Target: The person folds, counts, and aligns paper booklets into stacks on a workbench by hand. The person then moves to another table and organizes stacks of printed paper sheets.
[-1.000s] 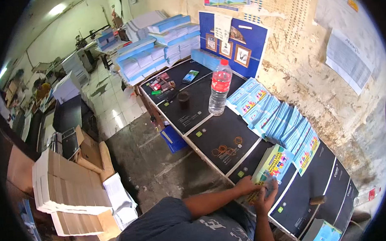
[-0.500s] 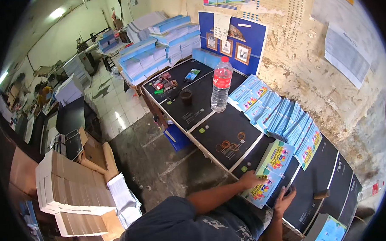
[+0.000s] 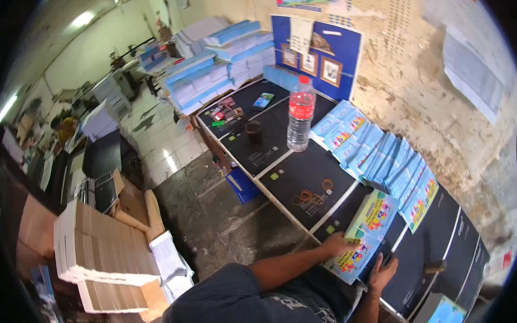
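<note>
Printed booklets [image 3: 375, 214] with yellow, green and blue covers lie in two adjoining groups on the black table in front of me. My left hand [image 3: 339, 246] grips the left edge of the nearer booklets, a digit resting on the cover and the other fingers partly hidden. Just off the right side of these booklets is my right hand [image 3: 383, 274], palm up, with its fingers curled a little, apart and holding nothing. Behind them, fanned rows of light-blue booklets [image 3: 378, 154] lie along the wall.
On the table [image 3: 304, 171] are a water bottle [image 3: 301, 115], a dark drink glass [image 3: 253, 131], a phone [image 3: 263, 101] and rubber bands [image 3: 309, 198]. A short wooden handle [image 3: 435, 267] is to the right. Paper stacks [image 3: 196, 81] stand beyond; bundled sheets [image 3: 105, 252] sit left.
The camera has tilted slightly, so the whole scene sits a little lower and further right. Both hands stay at nearly the same places by the booklets.
</note>
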Demonstrator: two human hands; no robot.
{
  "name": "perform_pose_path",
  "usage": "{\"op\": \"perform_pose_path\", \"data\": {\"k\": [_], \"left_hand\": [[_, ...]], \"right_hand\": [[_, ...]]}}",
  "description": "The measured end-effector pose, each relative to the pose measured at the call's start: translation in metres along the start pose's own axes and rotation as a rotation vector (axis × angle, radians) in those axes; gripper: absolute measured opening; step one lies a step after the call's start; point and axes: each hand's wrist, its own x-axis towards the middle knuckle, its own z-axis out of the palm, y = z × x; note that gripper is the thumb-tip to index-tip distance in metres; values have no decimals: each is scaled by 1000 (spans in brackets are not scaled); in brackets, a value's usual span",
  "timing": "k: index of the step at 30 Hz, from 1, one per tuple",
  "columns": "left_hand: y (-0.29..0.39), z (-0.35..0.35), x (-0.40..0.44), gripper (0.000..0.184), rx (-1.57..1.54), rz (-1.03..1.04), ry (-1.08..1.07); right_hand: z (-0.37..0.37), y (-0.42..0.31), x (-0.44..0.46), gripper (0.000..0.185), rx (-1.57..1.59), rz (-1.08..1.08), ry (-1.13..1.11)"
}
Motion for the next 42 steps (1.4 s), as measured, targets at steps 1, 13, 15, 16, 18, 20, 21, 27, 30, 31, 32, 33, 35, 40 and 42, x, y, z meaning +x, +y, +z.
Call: {"op": "perform_pose_path", "data": {"k": [1,13,15,16,18,20,21,27,30,31,32,33,35,40,42], "left_hand": [[14,-4,-8,68,65,-9,-10],[-73,9,61,79,55,137,28],[-73,10,65,80,79,151,91],[-74,12,68,69,141,123,58],[-72,10,68,62,192,110,56],[-67,7,64,60,212,103,36],[-64,7,61,60,210,104,24],[-57,5,50,61,171,173,27],[-45,1,38,60,191,154,11],[-42,0,36,60,197,147,6],[-43,1,36,60,161,136,3],[-44,2,35,60,124,123,-1],[-45,2,32,61,84,164,-12],[-38,0,26,64,132,160,18],[-43,1,35,70,160,121,22]], "right_hand": [[0,-2,2,45,8,-30,-5],[11,23,3,43,-243,-103,-63],[11,25,4,41,-237,-146,-53],[13,26,3,40,-233,-168,-52],[15,29,3,40,-208,-176,-40],[17,33,2,44,-204,-157,-34],[16,31,2,44,-203,-157,-31],[15,30,2,48,-199,-170,-37],[14,25,1,47,-209,-147,-49],[13,25,0,48,-210,-181,-25],[12,24,-2,48,-210,-215,-2],[11,22,-3,48,-210,-210,-3],[8,18,-2,47,-193,-203,-17],[8,20,-1,48,-236,-186,-40],[4,12,0,48,-255,-144,-84]]}}
